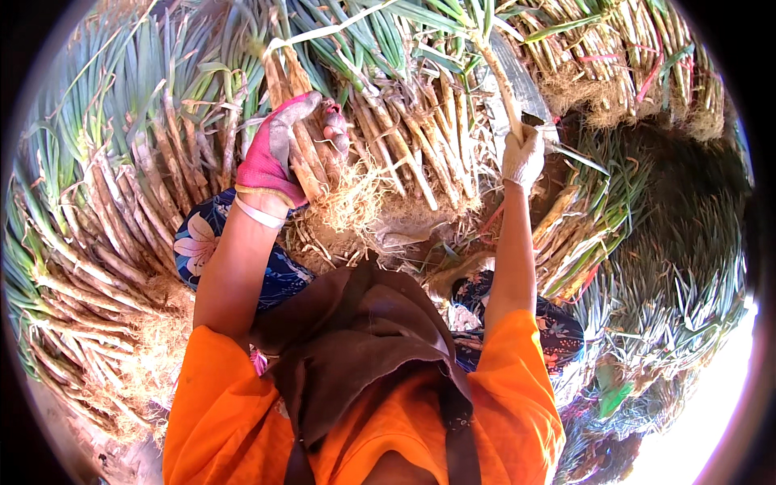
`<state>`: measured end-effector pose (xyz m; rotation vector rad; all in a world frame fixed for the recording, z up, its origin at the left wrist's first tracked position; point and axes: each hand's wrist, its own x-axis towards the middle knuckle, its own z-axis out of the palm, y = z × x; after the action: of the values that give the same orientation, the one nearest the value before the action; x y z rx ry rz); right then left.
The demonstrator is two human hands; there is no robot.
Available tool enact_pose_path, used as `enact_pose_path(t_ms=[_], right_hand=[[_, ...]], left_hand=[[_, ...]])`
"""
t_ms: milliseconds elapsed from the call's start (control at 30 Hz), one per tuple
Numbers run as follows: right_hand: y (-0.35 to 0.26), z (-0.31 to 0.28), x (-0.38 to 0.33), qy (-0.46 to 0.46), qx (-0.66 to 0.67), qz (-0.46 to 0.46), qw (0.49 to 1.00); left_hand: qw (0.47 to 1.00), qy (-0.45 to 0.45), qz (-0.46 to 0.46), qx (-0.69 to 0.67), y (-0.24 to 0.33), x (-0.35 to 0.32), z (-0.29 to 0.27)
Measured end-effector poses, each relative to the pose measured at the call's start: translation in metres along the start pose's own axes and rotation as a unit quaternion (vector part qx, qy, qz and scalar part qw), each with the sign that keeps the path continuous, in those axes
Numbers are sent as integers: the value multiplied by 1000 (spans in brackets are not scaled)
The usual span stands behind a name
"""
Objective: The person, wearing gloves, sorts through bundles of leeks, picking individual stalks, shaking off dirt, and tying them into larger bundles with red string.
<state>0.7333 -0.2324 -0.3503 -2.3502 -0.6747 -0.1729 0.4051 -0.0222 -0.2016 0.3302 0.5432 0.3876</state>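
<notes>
My left hand, in a pink glove with a grey palm, is closed round a few thick green onions. Their pale, shaggy roots hang below the grip, and the leaves point away from me. Further right, my right hand, in a whitish glove, grips the lower end of a single green onion stalk that stands up with leaves fanned at its top. Beside that hand is a thin metal strip; I cannot tell whether the hand touches it. Behind the stalk lies a dark grey flat piece, partly hidden.
Rows of green onions lie at the left, with more stalks ahead. Bundles with red ties sit at the far right. Another tied bundle lies nearer, by dark leafy heaps. My knees in floral cloth flank a brown apron.
</notes>
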Motion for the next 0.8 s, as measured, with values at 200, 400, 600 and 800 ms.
enact_pose_path(t_ms=[200, 400, 600, 800], right_hand=[[8, 52, -57, -146, -65, -75, 984], [-17, 121, -100, -198, 5, 36, 979], [-7, 124, -40, -331, -36, 16, 943], [-34, 151, -71, -368, 46, 82, 925]], left_hand=[[999, -6, -23, 45, -19, 4, 1], [997, 66, -16, 31, -27, -1, 20], [997, 65, -42, 23, -30, -1, 19], [995, 93, -17, 35, -32, -2, 17]])
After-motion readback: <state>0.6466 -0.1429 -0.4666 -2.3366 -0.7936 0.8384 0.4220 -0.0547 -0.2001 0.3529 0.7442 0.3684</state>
